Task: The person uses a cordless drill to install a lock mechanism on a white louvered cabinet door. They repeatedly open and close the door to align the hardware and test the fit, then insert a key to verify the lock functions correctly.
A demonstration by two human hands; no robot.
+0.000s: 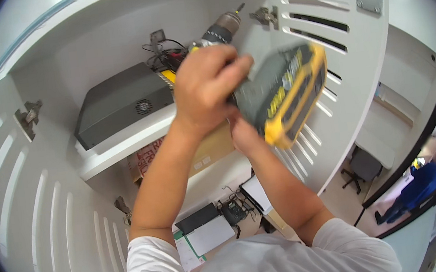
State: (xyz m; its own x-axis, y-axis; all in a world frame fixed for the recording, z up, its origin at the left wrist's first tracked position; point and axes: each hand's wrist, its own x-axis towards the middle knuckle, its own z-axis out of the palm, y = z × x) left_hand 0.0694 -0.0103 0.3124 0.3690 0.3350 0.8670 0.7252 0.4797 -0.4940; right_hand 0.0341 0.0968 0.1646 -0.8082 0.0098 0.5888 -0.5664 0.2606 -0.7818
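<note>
A black-and-yellow cordless drill [284, 87] is held up in front of the open wall cabinet, its battery end towards me and blurred. The bit in its chuck [227, 25] points up and right, close to the upper hinge [266, 17] of the right door; I see no clear contact. My left hand [209, 85] is closed around the drill's body, fingers curled. My right hand [241, 133] is up against the drill behind the battery; its fingers are hidden by the drill and my left hand.
On the cabinet's shelf [127, 146] sit a dark grey metal box [121, 99] and tangled black cables [164, 53]. Slotted doors stand open at left [30, 202] and right [323, 63]. Below are a cardboard box [211, 150], papers and a desk phone [233, 212]. A person in blue [420, 184] is at far right.
</note>
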